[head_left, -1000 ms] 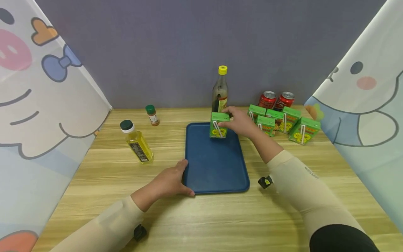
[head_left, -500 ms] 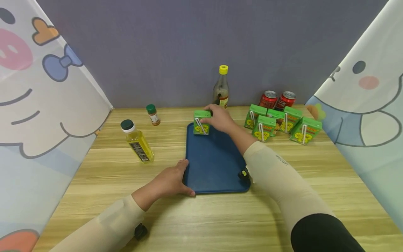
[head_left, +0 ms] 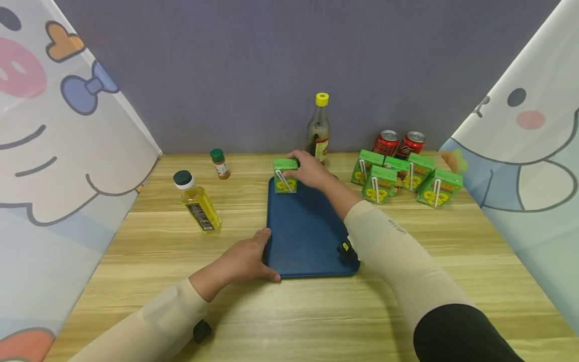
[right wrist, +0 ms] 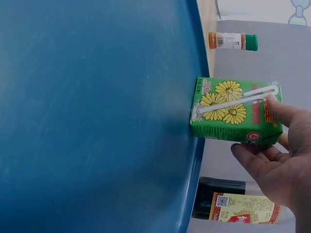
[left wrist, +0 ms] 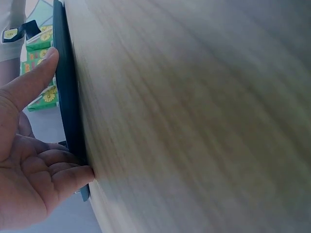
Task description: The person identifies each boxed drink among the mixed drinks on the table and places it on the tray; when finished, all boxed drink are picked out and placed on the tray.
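Observation:
My right hand [head_left: 311,172] grips a green juice box [head_left: 285,182] with yellow flowers and a white straw on its front. The box stands upright at the far left corner of a blue tray [head_left: 305,234]. From the right wrist view, the thumb lies on the front of the juice box [right wrist: 233,109], near its top, with fingers around the side. My left hand [head_left: 244,259] holds the tray's near left corner, thumb at the front edge and fingers along the left side. In the left wrist view, bent fingers meet the rim of the tray [left wrist: 68,82].
Behind the tray stands a dark sauce bottle [head_left: 320,133] with a yellow cap. On the left are an oil bottle [head_left: 201,208] and a small spice jar [head_left: 220,165]. Several green juice boxes [head_left: 380,184] and two red cans [head_left: 410,145] stand at the right.
My right hand has carried the juice box leftward along the tray's far end, from near the middle to the left corner. My left hand stays at the tray corner.

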Motion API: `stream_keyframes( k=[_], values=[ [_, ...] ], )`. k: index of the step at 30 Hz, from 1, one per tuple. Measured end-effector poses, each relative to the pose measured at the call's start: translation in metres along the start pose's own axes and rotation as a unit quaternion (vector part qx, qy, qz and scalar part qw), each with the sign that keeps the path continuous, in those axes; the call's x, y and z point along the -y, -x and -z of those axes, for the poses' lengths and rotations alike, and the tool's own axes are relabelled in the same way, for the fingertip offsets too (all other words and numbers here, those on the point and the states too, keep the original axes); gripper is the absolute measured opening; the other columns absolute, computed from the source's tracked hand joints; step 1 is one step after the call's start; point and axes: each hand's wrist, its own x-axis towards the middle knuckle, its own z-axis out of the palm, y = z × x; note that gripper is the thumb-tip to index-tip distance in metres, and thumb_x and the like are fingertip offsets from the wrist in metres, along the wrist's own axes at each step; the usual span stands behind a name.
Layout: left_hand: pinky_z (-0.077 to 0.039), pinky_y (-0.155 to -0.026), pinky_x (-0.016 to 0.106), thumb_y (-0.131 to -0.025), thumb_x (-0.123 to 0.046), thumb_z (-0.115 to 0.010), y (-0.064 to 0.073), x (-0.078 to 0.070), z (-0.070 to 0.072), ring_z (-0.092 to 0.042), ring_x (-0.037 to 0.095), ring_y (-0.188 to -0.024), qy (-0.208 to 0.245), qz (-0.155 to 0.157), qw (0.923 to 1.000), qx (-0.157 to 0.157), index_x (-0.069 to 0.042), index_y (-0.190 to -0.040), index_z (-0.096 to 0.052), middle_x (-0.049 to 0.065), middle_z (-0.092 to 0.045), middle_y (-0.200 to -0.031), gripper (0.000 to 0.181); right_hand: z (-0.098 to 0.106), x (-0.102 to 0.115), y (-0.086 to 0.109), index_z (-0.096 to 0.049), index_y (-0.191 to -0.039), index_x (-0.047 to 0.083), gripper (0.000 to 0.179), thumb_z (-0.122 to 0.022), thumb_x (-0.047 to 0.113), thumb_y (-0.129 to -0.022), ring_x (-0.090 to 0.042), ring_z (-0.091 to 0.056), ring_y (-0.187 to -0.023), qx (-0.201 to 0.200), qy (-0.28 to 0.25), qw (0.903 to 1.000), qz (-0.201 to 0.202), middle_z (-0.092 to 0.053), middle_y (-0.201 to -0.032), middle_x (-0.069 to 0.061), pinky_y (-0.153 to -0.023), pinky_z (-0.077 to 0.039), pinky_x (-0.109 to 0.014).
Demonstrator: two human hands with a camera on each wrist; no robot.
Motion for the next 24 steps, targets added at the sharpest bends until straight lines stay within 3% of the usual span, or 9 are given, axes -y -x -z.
stream_keyframes(
  k=[6,11,24],
  values=[
    [-0.030,-0.117,0.046,-0.068,-0.054,-0.086,0.000,0.000,-0.001,-0.030,0.034,-0.146,0.000,-0.007,1.0000,-0.001,0.000,-0.155,-0.020,0.023,-0.026,-0.159,0.122,0.015,-0.004,0.015,-0.029,-0.152,0.014,0.080,-0.066,0.048,-0.091,-0.030,-0.041,-0.135,0.007,-0.054,0.9984,0.016,-0.038,-0.151,-0.012,-0.106,-0.041,-0.049],
    [-0.029,-0.117,0.046,-0.068,-0.053,-0.086,0.000,0.000,-0.001,-0.028,0.033,-0.146,-0.002,-0.010,0.9999,-0.002,0.000,-0.156,-0.020,0.023,-0.025,-0.159,0.122,0.038,-0.008,0.033,-0.029,-0.152,0.015,0.077,-0.065,0.048,-0.092,-0.027,-0.039,-0.137,-0.014,-0.081,0.9964,0.023,-0.037,-0.151,-0.009,-0.108,-0.040,-0.049],
    [-0.029,-0.117,0.046,-0.069,-0.054,-0.085,0.001,-0.001,0.001,-0.027,0.033,-0.147,-0.011,-0.005,0.9999,0.008,0.000,-0.156,-0.017,0.022,-0.022,-0.160,0.122,0.098,-0.032,0.086,-0.035,-0.150,0.016,0.078,-0.062,0.057,-0.089,-0.030,-0.040,-0.138,-0.060,-0.063,0.9961,-0.010,-0.038,-0.153,-0.008,-0.108,-0.039,-0.054]
  ],
)
